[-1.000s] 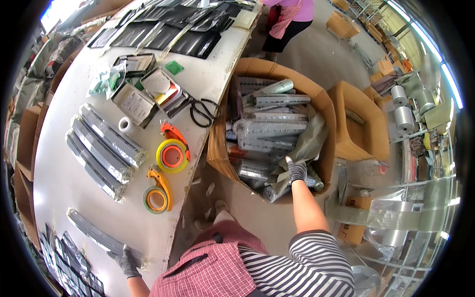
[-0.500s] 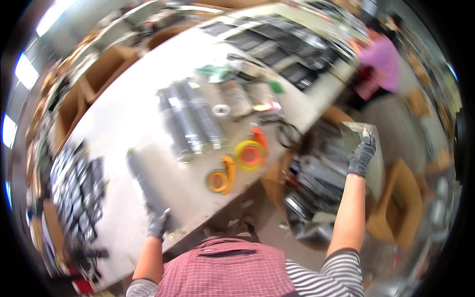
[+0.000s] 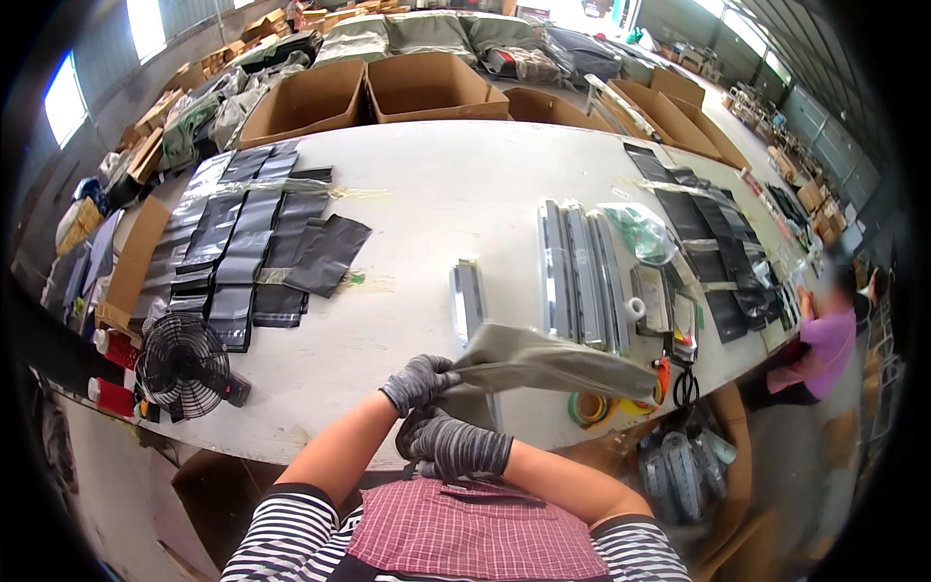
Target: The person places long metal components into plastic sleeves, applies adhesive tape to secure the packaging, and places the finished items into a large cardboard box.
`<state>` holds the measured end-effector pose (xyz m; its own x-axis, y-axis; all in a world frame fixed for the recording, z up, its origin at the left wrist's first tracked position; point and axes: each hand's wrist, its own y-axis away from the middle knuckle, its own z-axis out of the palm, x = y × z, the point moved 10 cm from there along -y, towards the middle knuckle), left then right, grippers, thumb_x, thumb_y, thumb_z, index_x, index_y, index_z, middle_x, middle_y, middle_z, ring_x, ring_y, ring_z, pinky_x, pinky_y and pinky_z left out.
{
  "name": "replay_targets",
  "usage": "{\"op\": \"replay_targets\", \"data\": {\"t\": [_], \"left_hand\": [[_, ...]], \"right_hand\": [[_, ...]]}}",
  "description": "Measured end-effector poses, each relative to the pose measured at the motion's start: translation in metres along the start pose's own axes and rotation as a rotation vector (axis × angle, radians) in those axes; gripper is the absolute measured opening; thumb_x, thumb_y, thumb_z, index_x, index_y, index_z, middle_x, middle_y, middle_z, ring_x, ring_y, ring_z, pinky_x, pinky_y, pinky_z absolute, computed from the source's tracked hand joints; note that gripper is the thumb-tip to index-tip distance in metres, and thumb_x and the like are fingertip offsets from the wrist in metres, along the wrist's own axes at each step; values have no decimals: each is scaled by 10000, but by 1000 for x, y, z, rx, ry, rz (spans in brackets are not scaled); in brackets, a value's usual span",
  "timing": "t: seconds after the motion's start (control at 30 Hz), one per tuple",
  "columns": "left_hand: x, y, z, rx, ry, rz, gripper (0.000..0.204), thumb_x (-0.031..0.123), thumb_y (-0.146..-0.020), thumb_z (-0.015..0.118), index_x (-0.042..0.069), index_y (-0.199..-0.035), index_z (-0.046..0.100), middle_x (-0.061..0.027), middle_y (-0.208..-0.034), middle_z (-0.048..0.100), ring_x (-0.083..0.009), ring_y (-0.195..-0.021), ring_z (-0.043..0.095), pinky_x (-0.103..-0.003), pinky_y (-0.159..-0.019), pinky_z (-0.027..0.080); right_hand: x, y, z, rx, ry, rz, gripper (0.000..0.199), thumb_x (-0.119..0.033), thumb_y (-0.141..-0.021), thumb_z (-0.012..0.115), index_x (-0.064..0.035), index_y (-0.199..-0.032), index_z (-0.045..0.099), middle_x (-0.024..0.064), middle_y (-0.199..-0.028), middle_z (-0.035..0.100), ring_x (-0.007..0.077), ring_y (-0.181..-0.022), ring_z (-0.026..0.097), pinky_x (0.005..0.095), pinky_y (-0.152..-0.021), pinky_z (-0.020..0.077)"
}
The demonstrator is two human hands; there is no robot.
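One black fan (image 3: 182,367) is set at the near left of the table (image 3: 417,194), dark plastic bags (image 3: 233,242) spread beyond. Nearer the middle, a grey-green sheet (image 3: 558,364) is pinched at its left end by the left hand (image 3: 419,381); whether it is gripped by the curled right hand (image 3: 448,441), just beside, cannot be told. Wrapped strips (image 3: 582,276) are laid farther right.

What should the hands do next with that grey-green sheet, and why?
Perhaps gently unfold the grey-green sheet: it looks folded and bunched above the white table, hiding part of the narrow plastic-wrapped pack. The left hand pinches one end, and the right hand is close below, seemingly well placed to help.
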<state>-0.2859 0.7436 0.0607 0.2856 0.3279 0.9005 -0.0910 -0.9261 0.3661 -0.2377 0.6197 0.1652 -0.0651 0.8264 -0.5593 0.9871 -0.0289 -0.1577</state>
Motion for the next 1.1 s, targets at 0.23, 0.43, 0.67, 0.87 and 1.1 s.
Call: {"op": "replay_targets", "data": {"t": [0.23, 0.43, 0.67, 0.87, 1.1], "left_hand": [[-195, -39, -161, 401, 238, -143, 350, 395, -962, 555, 85, -1049, 693, -51, -820, 680, -168, -687, 617, -325, -620, 531], [-116, -36, -193, 685, -282, 60, 576, 407, -890, 649, 70, -1338, 515, -111, -975, 686, -291, -777, 652, -404, -724, 551], [-70, -111, -148, 221, -221, -4, 534, 390, -814, 754, -17, -1137, 628, -154, -936, 698, -299, -867, 657, -400, -818, 516], [-32, -145, -199, 252, 980, 279, 256, 149, -883, 706, -1, -1082, 650, -62, -940, 691, -145, -857, 636, -298, -773, 530], [-102, -136, -269, 729, 130, 153, 484, 98, -877, 646, 5, -1327, 494, -162, -1216, 609, -273, -1086, 592, -356, -948, 476]], "right_hand": [[74, -58, 19, -147, 51, 394, 214, -230, -733, 596, -33, -789, 658, 170, -847, 656, 361, -848, 622, 456, -809, 483], [87, -40, 49, -292, -140, 643, 336, -342, -818, 594, -22, -836, 696, 228, -814, 660, 398, -793, 645, 468, -760, 509], [102, -27, 81, -295, -207, 691, 342, -342, -823, 594, -19, -876, 692, 226, -880, 664, 407, -852, 634, 466, -800, 502], [102, -31, 18, 209, -95, 679, 211, -189, -835, 586, -9, -914, 663, 202, -896, 647, 370, -876, 616, 467, -836, 478], [132, -34, 30, 294, -85, 805, 226, -209, -840, 568, 3, -866, 641, 219, -863, 628, 391, -845, 602, 481, -792, 477]]}}
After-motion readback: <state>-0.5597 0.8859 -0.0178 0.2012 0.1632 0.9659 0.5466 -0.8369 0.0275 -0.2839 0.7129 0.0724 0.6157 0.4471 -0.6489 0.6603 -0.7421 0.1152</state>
